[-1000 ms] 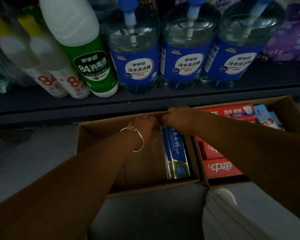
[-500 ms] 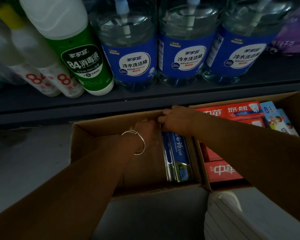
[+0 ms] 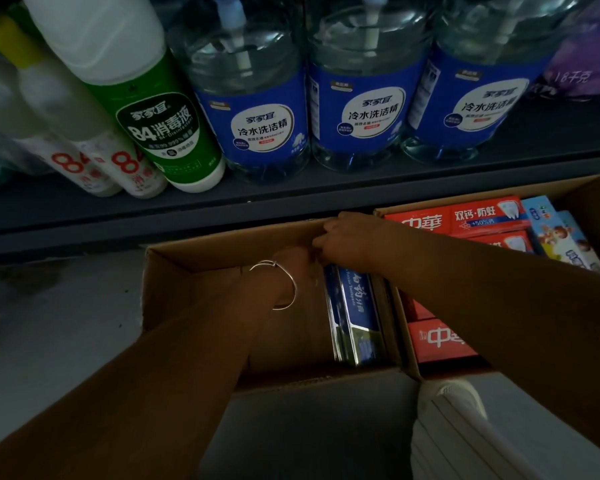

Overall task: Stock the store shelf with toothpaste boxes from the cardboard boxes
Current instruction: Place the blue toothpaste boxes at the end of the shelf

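Observation:
Two open cardboard boxes sit on the floor below the shelf. The left cardboard box (image 3: 174, 271) holds a few blue toothpaste boxes (image 3: 355, 317) standing on edge against its right wall. My left hand (image 3: 297, 268), with a silver bangle on the wrist, reaches down inside it and curls its fingers at the far end of the blue boxes. My right hand (image 3: 347, 237) comes over from the right and pinches the same far end. The right cardboard box (image 3: 589, 199) is filled with red toothpaste boxes (image 3: 440, 337) and some light blue children's ones (image 3: 561, 237).
The dark shelf edge (image 3: 222, 216) runs just behind the boxes. On it stand three big blue-labelled detergent jugs (image 3: 264, 126), a green disinfectant bottle (image 3: 160, 129) and white bottles (image 3: 84, 164) at the left. My white shoe (image 3: 454, 410) is at the lower right, on grey floor (image 3: 49, 341).
The view has dipped and shifted slightly. Both hands have stayed at the far end of the blue boxes, my right hand edging a little further over them.

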The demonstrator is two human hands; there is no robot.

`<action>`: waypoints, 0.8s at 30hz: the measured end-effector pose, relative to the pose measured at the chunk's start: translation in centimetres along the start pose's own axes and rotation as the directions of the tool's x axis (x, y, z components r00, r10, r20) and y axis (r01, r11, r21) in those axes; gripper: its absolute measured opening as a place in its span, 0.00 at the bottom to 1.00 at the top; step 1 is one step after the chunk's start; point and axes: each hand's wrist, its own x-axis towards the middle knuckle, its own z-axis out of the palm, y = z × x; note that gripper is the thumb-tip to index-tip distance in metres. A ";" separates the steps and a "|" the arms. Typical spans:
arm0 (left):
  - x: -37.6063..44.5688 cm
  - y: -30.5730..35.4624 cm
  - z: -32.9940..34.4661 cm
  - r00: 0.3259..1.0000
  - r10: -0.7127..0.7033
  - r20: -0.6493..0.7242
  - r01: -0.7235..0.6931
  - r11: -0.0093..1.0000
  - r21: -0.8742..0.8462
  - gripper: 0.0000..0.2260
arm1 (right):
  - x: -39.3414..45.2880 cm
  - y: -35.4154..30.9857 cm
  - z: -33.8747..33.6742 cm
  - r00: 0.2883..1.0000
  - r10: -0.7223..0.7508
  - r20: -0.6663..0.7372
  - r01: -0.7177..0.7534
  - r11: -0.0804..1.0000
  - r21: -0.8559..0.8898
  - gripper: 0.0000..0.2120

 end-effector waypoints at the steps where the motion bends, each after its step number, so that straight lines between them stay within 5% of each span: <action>1: -0.2 -0.1 0.0 1.000 0.001 0.006 -0.001 1.000 0.000 0.14 | 0.2 0.0 0.0 0.999 -0.021 0.024 0.020 1.000 0.009 0.19; 5: 0.1 -0.6 0.2 1.000 -0.017 0.011 0.017 1.000 -0.001 0.15 | 0.1 0.2 -0.5 0.994 -0.017 0.107 0.012 0.999 0.042 0.20; 11: 0.3 0.2 0.6 0.999 -0.045 0.017 0.047 0.988 -0.147 0.16 | -0.5 -0.2 -1.1 0.999 -0.023 0.032 0.020 0.996 0.088 0.18; 24: -0.3 1.0 1.5 0.995 -0.088 0.047 0.092 0.990 -0.104 0.14 | -2.0 1.3 -3.2 0.996 0.071 0.049 -0.084 0.934 0.348 0.14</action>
